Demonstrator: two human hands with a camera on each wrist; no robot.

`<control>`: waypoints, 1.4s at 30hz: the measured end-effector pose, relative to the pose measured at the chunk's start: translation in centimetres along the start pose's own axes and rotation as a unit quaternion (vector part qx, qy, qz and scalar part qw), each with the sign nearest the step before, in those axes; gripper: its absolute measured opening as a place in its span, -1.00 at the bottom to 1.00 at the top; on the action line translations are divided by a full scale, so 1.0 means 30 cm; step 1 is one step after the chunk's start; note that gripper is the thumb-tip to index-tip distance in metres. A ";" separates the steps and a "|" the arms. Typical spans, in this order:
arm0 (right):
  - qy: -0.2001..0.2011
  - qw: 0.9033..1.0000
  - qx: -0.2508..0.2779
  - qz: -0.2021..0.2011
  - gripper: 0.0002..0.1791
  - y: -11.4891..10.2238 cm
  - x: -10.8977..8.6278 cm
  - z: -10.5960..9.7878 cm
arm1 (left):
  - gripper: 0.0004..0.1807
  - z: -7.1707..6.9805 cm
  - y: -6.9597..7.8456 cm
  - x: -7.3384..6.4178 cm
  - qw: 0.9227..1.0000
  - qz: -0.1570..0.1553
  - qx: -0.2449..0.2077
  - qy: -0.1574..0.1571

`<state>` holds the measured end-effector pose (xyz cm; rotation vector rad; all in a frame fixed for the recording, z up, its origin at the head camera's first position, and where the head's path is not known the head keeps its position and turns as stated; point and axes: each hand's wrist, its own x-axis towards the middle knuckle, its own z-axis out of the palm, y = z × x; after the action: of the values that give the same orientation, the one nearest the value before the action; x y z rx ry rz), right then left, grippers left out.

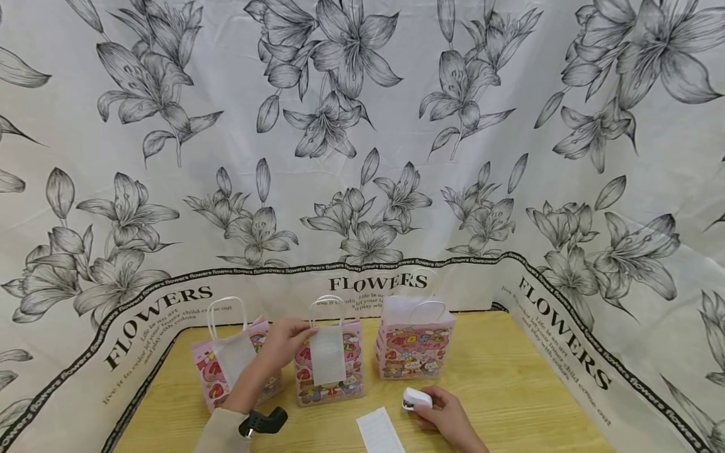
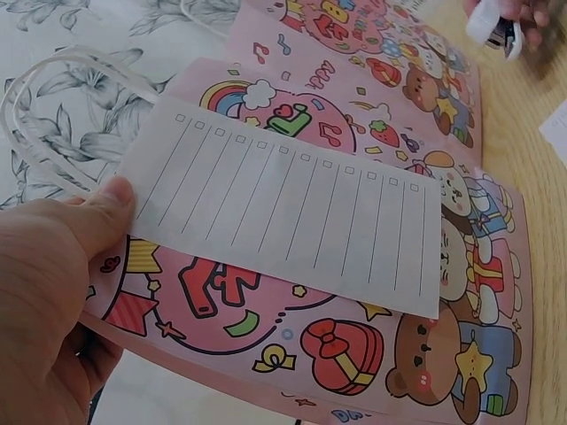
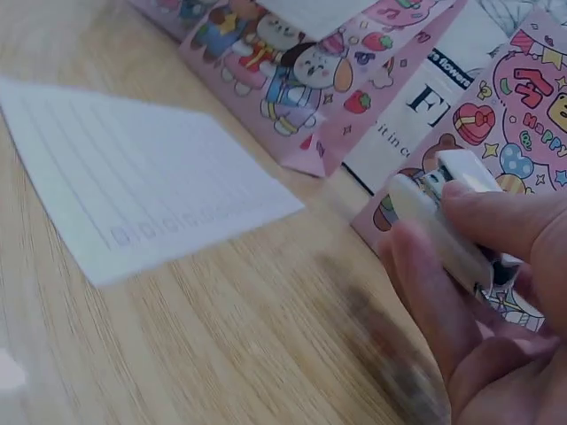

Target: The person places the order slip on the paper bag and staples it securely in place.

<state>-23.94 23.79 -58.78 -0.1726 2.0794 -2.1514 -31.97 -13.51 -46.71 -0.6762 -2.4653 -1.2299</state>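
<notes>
My left hand (image 1: 283, 343) pinches a white checklist sheet (image 2: 283, 212) against the top edge of the middle pink cartoon gift bag (image 1: 355, 377). The sheet hangs down the bag's front, below its white handles (image 2: 40, 124). Printed lines and small boxes run across it. In my right hand (image 1: 450, 416) is a small white stapler (image 3: 443, 208), held between thumb and fingers, with its front end pointing away from the hand. The stapler is apart from the bags, low in front of the right bag.
A similar gift bag (image 1: 209, 371) with a white sheet (image 1: 235, 353) at its front stands left, partly behind my left arm. Several pink bags (image 1: 416, 352) stand together at right. Another checklist sheet (image 1: 381, 433) lies on the wooden table (image 1: 510, 390). Flower-printed cloth (image 1: 362, 189) surrounds the table.
</notes>
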 end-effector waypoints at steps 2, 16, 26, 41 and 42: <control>-0.008 0.999 0.045 0.008 -0.56 -0.001 -0.002 0.008 | -0.85 -0.001 0.004 -0.004 1.000 -0.001 0.000 0.005; 0.116 0.989 0.089 0.032 -0.55 -0.058 0.029 0.121 | -0.83 -0.008 0.011 -0.011 1.000 -0.029 0.000 -0.007; 0.154 0.987 -0.053 -0.010 -0.60 -0.121 0.075 0.195 | -0.79 -0.014 0.016 0.003 1.000 -0.016 -0.013 -0.012; 0.089 0.993 0.078 0.011 -0.61 -0.260 0.086 0.333 | -0.81 -0.012 0.024 0.002 0.999 -0.041 -0.031 -0.019; 0.065 0.993 0.094 0.010 -0.58 -0.267 0.083 0.343 | -0.81 -0.011 0.024 0.001 0.999 -0.036 -0.029 -0.017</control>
<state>-24.71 13.47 -50.46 0.0112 1.9170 -2.3886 -31.59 -13.41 -46.03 -0.6328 -2.5116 -1.3314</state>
